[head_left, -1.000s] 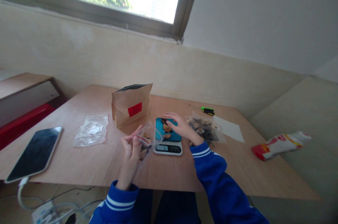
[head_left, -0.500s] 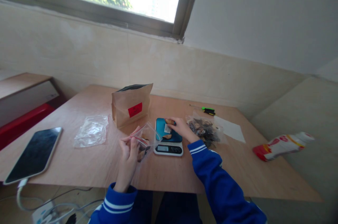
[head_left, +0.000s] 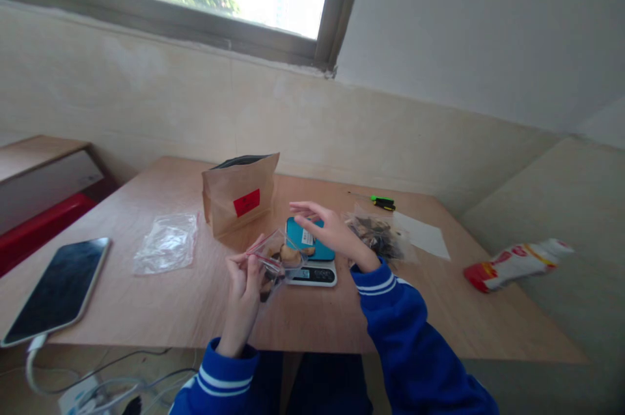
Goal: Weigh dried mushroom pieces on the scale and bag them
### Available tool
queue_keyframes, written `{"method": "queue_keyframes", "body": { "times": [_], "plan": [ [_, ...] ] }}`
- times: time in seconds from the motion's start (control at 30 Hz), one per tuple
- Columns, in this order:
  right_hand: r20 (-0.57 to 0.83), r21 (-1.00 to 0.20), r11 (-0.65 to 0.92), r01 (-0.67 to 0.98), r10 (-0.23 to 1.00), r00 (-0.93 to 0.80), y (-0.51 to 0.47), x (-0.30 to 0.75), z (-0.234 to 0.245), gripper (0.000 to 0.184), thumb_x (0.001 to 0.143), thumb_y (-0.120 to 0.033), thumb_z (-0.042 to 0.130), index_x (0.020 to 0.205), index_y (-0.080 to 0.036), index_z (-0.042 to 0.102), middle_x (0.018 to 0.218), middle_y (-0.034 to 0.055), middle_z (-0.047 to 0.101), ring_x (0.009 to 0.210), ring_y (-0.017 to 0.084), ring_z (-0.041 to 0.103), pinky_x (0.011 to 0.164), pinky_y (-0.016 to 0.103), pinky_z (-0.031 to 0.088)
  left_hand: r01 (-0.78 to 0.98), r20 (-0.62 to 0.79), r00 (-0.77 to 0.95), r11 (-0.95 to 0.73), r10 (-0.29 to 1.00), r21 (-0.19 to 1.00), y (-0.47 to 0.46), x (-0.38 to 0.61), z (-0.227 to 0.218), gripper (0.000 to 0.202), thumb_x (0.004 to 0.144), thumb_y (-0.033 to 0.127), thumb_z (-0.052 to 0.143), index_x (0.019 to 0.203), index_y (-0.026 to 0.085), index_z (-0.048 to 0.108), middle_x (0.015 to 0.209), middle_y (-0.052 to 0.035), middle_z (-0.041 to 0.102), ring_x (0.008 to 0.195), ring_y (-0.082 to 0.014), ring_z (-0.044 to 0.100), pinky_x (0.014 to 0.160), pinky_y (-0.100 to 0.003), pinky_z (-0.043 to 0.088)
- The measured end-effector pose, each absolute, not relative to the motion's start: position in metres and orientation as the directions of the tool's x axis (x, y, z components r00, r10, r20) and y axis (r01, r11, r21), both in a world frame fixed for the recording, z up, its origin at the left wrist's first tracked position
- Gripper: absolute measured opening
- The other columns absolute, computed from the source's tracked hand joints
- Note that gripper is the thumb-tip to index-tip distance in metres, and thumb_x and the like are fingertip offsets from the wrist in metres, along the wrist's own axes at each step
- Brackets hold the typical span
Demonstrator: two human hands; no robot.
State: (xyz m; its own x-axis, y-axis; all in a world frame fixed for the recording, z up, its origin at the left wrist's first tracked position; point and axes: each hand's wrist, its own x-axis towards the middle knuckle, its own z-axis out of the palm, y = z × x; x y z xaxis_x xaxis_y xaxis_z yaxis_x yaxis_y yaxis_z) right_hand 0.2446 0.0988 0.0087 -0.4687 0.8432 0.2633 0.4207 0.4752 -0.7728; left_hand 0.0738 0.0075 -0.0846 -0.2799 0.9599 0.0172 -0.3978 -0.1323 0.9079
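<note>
Head view: two hands are over the middle of the wooden surface (head_left: 195,317), not far from its front edge.
Front edge: wood shows between the scale and this edge; the phone (head_left: 57,288) reaches it at far left, with a white cable (head_left: 30,366) hanging below.
Right side: a broad stretch of wood runs from the scale to the red-and-white bottle (head_left: 518,264), near the right edge.
Left side: wood separates the flat clear bag (head_left: 166,244) from the phone and from the left hand.
Left hand (head_left: 245,277): grip clamped on the rim of the clear zip bag (head_left: 286,263).
Zip bag: brown dried pieces inside; it overlaps the scale's left front corner.
Right hand (head_left: 333,230): grip apart, fingers spread above the scale's blue plate (head_left: 322,249).
Scale (head_left: 326,275): lit display, partly behind the zip bag; one brown piece (head_left: 308,250) shows at the plate's left, on it or in the bag, cannot tell.
Larger clear bag (head_left: 375,237): full of dark and brown pieces, right of the scale, beside a white sheet (head_left: 424,236).
Paper bag (head_left: 234,210): upright behind the zip bag, top open, contents hidden.
Half a second ago: the right hand was closed on a brown piece at the plate; now its fingers are spread, and more brown shows near the zip bag's mouth.
</note>
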Motion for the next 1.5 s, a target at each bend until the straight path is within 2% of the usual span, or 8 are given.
{"method": "queue_keyframes", "body": {
  "times": [0.1, 0.3, 0.47, 0.7, 0.9, 1.1, 1.23, 1.5],
  "plan": [
    [0.235, -0.723, 0.42, 0.549, 0.896, -0.376, 0.114, 0.264, -0.019, 0.033, 0.093, -0.033, 0.05, 0.12, -0.017, 0.061, 0.118, 0.0122, 0.066, 0.105, 0.021, 0.063, 0.091, 0.04, 0.05, -0.398, 0.008, -0.278, -0.123, 0.961, 0.909, 0.008, 0.072, -0.087, 0.031, 0.088, 0.049, 0.053, 0.094, 0.022, 0.038, 0.143, -0.0141, 0.048, 0.118, -0.0237, 0.059, 0.097, -0.042, 0.05],
    [0.073, -0.557, 0.491, 0.67, 0.832, -0.55, 0.115, 0.289, -0.072, 0.059, 0.077, -0.038, 0.073, 0.13, -0.019, 0.057, 0.139, 0.0186, 0.05, 0.132, 0.032, 0.044, 0.107, 0.05, 0.036, -0.395, -0.024, -0.318, -0.11, 0.948, 0.912, 0.009, 0.069, -0.086, 0.035, 0.086, 0.051, 0.056, 0.094, 0.021, 0.04, 0.139, -0.0161, 0.053, 0.119, -0.0259, 0.058, 0.099, -0.042, 0.049],
    [0.159, -0.54, 0.53, 0.653, 0.827, -0.54, 0.113, 0.286, -0.084, 0.024, 0.084, -0.028, 0.067, 0.104, -0.018, 0.071, 0.118, 0.0153, 0.065, 0.117, 0.027, 0.057, 0.101, 0.045, 0.043, -0.423, -0.033, -0.315, -0.109, 0.948, 0.899, 0.007, 0.069, -0.082, 0.032, 0.087, 0.05, 0.055, 0.094, 0.022, 0.04, 0.142, -0.0134, 0.051, 0.122, -0.0244, 0.057, 0.103, -0.042, 0.046],
    [0.184, -0.558, 0.497, 0.665, 0.855, -0.484, 0.115, 0.287, -0.078, 0.01, 0.085, -0.018, 0.063, 0.091, -0.017, 0.071, 0.102, 0.0119, 0.069, 0.11, 0.026, 0.061, 0.095, 0.042, 0.047, -0.452, -0.06, -0.328, -0.101, 0.943, 0.886, 0.005, 0.07, -0.074, 0.034, 0.084, 0.051, 0.058, 0.091, 0.023, 0.041, 0.137, -0.0129, 0.056, 0.12, -0.0264, 0.058, 0.098, -0.044, 0.05],
    [0.192, -0.587, 0.429, 0.687, 0.897, -0.397, 0.113, 0.287, -0.068, 0.011, 0.082, -0.017, 0.063, 0.088, -0.014, 0.073, 0.09, 0.0124, 0.073, 0.087, 0.026, 0.069, 0.082, 0.041, 0.052, -0.435, -0.059, -0.343, -0.102, 0.937, 0.895, 0.003, 0.069, -0.067, 0.038, 0.082, 0.053, 0.06, 0.09, 0.022, 0.041, 0.136, -0.0156, 0.056, 0.119, -0.028, 0.059, 0.097, -0.045, 0.051],
    [0.283, -0.788, 0.396, 0.471, 0.913, -0.293, 0.102, 0.265, -0.025, 0.024, 0.083, -0.033, 0.064, 0.1, -0.017, 0.071, 0.101, 0.0083, 0.074, 0.095, 0.021, 0.069, 0.085, 0.036, 0.054, -0.48, -0.057, -0.319, -0.109, 0.946, 0.871, 0.003, 0.074, -0.068, 0.034, 0.085, 0.05, 0.058, 0.092, 0.023, 0.039, 0.141, -0.0137, 0.052, 0.121, -0.0265, 0.057, 0.098, -0.045, 0.05],
    [0.275, -0.871, 0.41, 0.27, 0.863, -0.423, 0.079, 0.241, 0.01, 0.031, 0.082, -0.037, 0.066, 0.11, -0.023, 0.068, 0.114, 0.0055, 0.07, 0.107, 0.02, 0.065, 0.095, 0.037, 0.051, -0.476, -0.026, -0.298, -0.125, 0.954, 0.87, 0.002, 0.074, -0.069, 0.03, 0.088, 0.048, 0.054, 0.093, 0.022, 0.039, 0.141, -0.0141, 0.052, 0.122, -0.0253, 0.056, 0.095, -0.041, 0.052],
    [0.259, -0.867, 0.381, 0.322, 0.895, -0.363, 0.069, 0.248, -0.004, 0.031, 0.095, -0.04, 0.048, 0.117, -0.024, 0.062, 0.123, 0.0059, 0.064, 0.117, 0.019, 0.057, 0.1, 0.038, 0.046, -0.531, -0.005, -0.247, -0.131, 0.969, 0.837, 0.001, 0.066, -0.071, 0.03, 0.086, 0.046, 0.058, 0.092, 0.021, 0.043, 0.135, -0.0128, 0.057, 0.118, -0.0253, 0.06, 0.093, -0.043, 0.053]
  ]
}}
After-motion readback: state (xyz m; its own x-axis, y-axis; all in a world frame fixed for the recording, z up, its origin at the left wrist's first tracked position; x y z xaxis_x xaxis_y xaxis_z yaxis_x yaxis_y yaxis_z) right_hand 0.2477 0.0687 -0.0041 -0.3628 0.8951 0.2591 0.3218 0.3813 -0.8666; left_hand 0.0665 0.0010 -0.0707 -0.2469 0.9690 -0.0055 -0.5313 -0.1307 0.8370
